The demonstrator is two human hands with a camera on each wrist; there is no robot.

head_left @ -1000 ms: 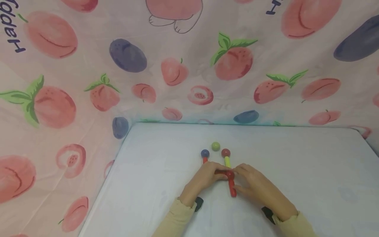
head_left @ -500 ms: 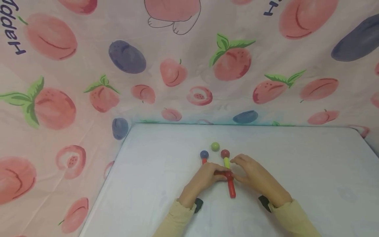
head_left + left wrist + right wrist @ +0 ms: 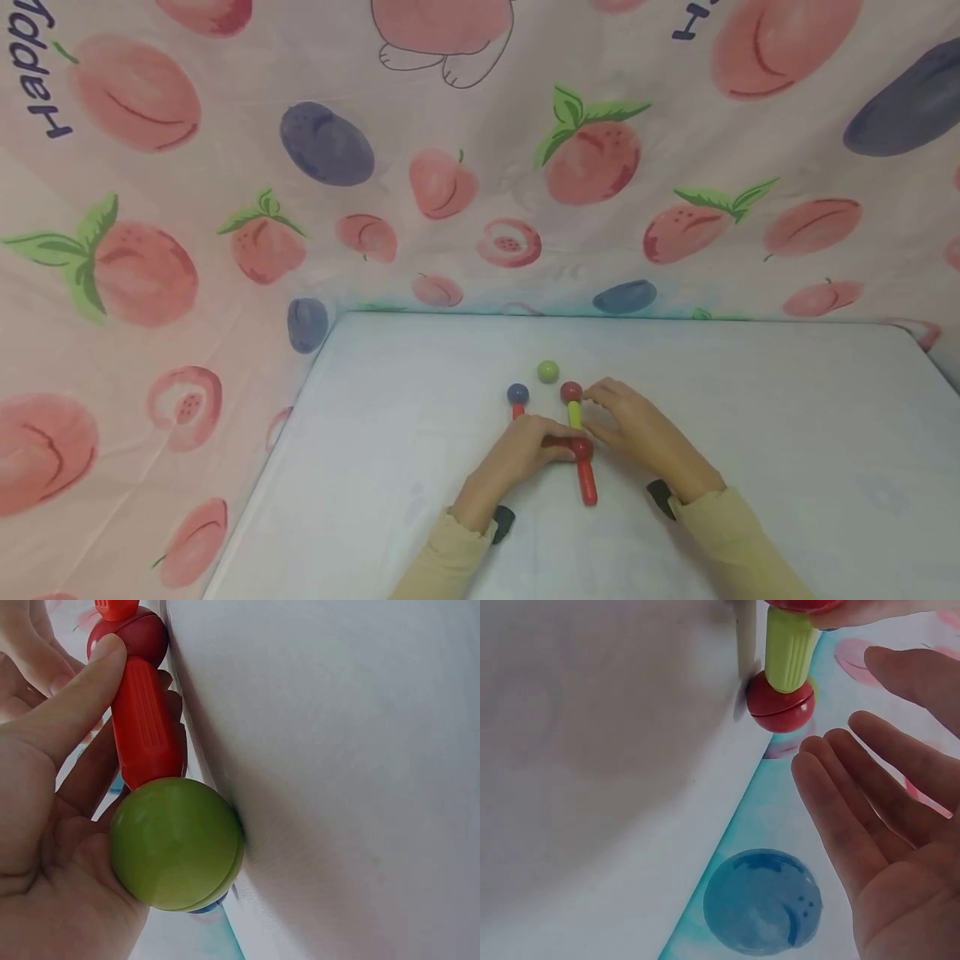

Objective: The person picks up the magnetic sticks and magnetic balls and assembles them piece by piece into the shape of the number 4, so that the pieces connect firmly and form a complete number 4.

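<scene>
My left hand grips a red rod, its thumb pressing the red ball at the rod's end. A large green ball joins the other end, near the palm; in the head view the hand hides it. From the red ball, another red rod points towards me and a yellow-green rod points away, tipped by a far red ball. Beside that tip is my right hand, fingers extended and apart from the parts in the right wrist view.
A blue ball tops a red rod beyond my left hand. A lone green ball sits farther back on the white table. Fruit-patterned cloth rises behind the table and on its left.
My right hand has moved away from the near red rod and the middle red ball, forward to beside the far red ball. The left hand keeps its grip in nearly the same place.
</scene>
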